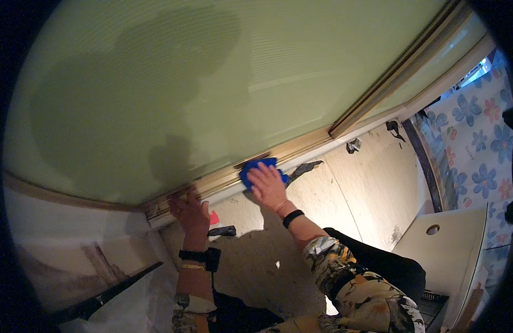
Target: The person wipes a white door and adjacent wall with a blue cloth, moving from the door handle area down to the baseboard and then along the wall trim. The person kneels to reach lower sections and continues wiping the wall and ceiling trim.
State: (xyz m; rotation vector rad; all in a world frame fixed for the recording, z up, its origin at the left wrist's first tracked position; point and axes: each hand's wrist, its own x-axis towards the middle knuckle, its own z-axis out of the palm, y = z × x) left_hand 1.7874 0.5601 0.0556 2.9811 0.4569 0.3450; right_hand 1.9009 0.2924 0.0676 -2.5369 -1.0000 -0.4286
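My right hand [270, 189] presses a crumpled blue cloth [247, 174] against the bottom rail of a wood-toned frame [298, 147]. Its fingers lie spread over the cloth. Above the rail stands a large pane of pale green ribbed glass [298, 83], with shadows of the person across it. Farther left, in shadow, my left hand [192, 214] rests on the same rail near the frame's corner, thumb apart from the fingers and nothing seen in it. Its fingertips are hard to make out in the dimness.
Dark scraps [304, 168] and a small crumpled black-and-grey piece [353, 145] lie on the pale floor [352, 187]. A red scrap [214, 217] and a dark strip [223, 231] are beside my left wrist. At right are a white panel with a round hole [444, 241] and a flowered sheet [469, 154].
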